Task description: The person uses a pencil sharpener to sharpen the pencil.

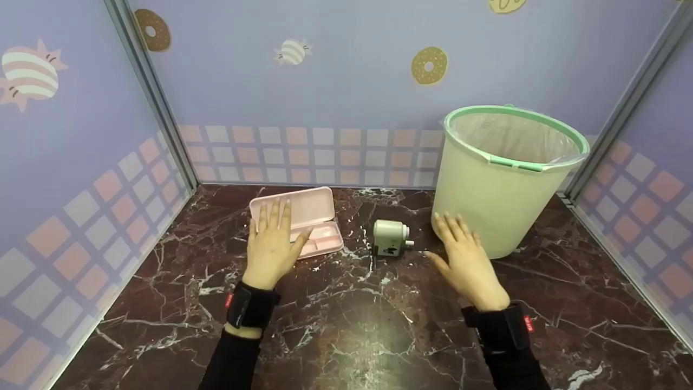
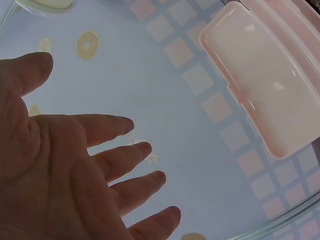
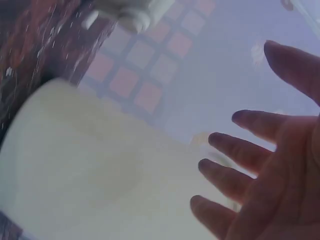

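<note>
Pencil case [image 1: 303, 222], pink and hinged, is seen lying opened out on the marble tabletop [image 1: 346, 325], directly beneath and ahead of the left hand [image 1: 272, 244]. Its lid half is turned up beyond the fingertips, while the compartmented tray half lies by the thumb. The left hand is held flat with fingers spread and straight; whether it touches the case or hovers over it cannot be told. In the left wrist view the case [image 2: 270, 80] is shown apart from the palm [image 2: 65, 165].

The right hand [image 1: 465, 260] is likewise spread flat, nothing being held, just beside the wall of a pale green waste bin [image 1: 498, 184] lined with a clear bag. Between the two hands a small green pencil sharpener [image 1: 390, 237] with a crank is stood.

The case is judged to be light, stiff plastic with a smooth, somewhat slippery finish and a hinge that could flex; it would best be taken by its long edges.
</note>
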### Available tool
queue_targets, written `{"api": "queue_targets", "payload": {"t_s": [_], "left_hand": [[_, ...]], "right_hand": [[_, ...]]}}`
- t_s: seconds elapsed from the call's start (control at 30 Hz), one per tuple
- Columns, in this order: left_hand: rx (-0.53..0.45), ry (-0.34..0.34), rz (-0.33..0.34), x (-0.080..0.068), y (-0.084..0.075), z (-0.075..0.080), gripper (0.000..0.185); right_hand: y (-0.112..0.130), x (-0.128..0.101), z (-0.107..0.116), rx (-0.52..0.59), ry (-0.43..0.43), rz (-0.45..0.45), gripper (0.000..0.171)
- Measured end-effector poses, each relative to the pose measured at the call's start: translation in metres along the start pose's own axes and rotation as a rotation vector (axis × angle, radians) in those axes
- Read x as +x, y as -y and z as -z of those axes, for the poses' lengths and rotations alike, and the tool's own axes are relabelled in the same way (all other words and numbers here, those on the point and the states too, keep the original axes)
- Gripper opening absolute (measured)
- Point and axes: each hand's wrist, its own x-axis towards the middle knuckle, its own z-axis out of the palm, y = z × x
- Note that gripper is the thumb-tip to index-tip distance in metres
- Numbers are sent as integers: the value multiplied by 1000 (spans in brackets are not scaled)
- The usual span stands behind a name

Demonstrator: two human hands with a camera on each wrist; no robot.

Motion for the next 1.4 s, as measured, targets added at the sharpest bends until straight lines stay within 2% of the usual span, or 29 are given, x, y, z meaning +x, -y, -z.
{"api": "queue_targets", "payload": {"t_s": [0.1,0.23,0.4,0.57,0.67,0.83,0.97,1.23,1.4], "left_hand": [[-12,4,9,2,5,3,77],[-16,42,20,4,12,4,73],[-9,52,34,5,21,1,59],[-20,52,65,6,32,-3,54],[-11,36,88,7,41,-6,48],[-15,-20,143,8,55,-12,25],[-25,-34,162,10,65,-19,20],[-16,2,193,12,80,-34,19],[-2,46,193,13,85,-42,22]], "right_hand": [[12,5,-10,54,-42,59,76],[33,13,-30,170,-102,129,73],[59,31,-55,296,-162,202,56],[74,54,-77,362,-202,241,43],[80,66,-90,374,-187,242,39],[85,82,-111,373,-129,215,35],[86,94,-126,379,-72,174,34],[90,108,-139,369,68,179,34],[95,113,-143,366,66,173,21]]}}
